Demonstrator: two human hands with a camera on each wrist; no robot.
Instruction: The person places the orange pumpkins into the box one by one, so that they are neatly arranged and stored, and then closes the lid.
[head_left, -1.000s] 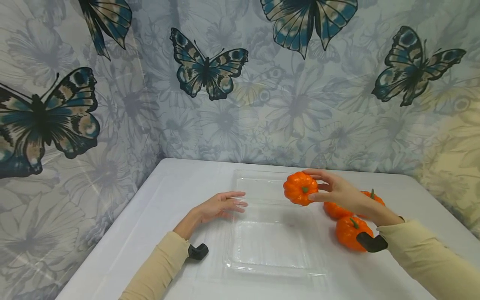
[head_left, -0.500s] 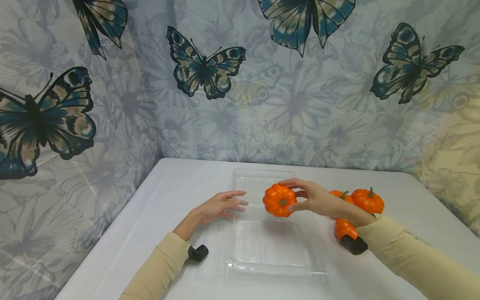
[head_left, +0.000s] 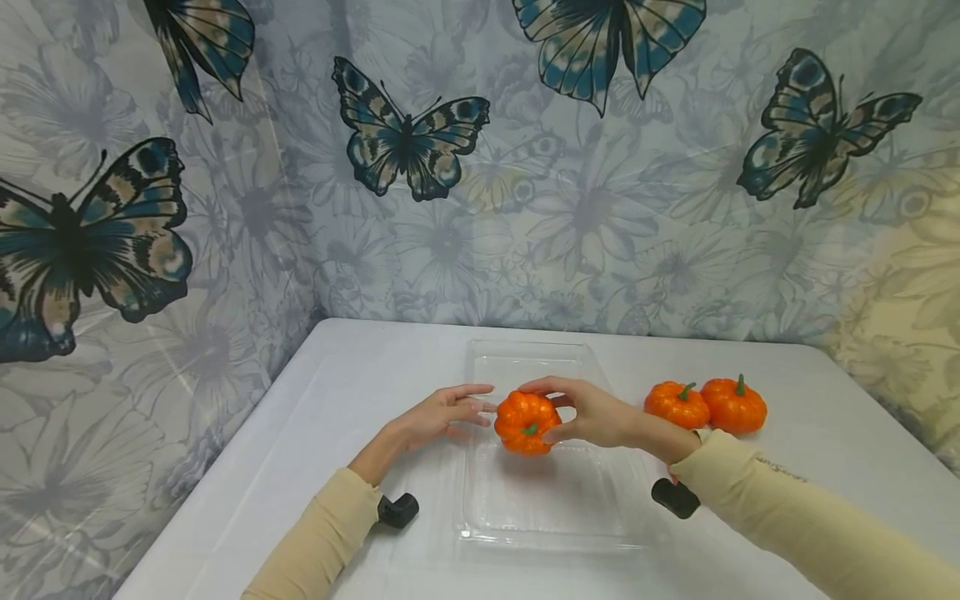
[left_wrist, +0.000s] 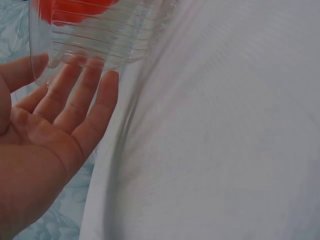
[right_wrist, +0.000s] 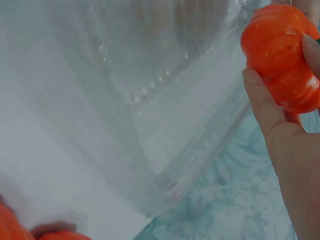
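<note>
My right hand (head_left: 592, 415) holds a small orange pumpkin (head_left: 527, 423) with a green stem over the clear plastic container (head_left: 551, 533). In the right wrist view, the fingers and thumb curve round that pumpkin (right_wrist: 280, 55). At the container's left side is my left hand (head_left: 435, 418), its fingers extended and loosely spread. The left wrist view shows this hand (left_wrist: 55, 120) with fingertips at the ribbed container wall (left_wrist: 100, 40); whether they press on it I cannot tell. Orange shows through the plastic there.
Two more pumpkins, one nearer (head_left: 677, 404) and one farther right (head_left: 735, 406), sit side by side on the white-covered table (head_left: 360, 358). Another is nearly hidden behind the right wrist. A butterfly-patterned cloth (head_left: 600, 233) hangs close behind the table.
My right hand has carried the pumpkin leftward and lower, from the container's right side to above its left-middle part. The left hand has stayed nearly still.
</note>
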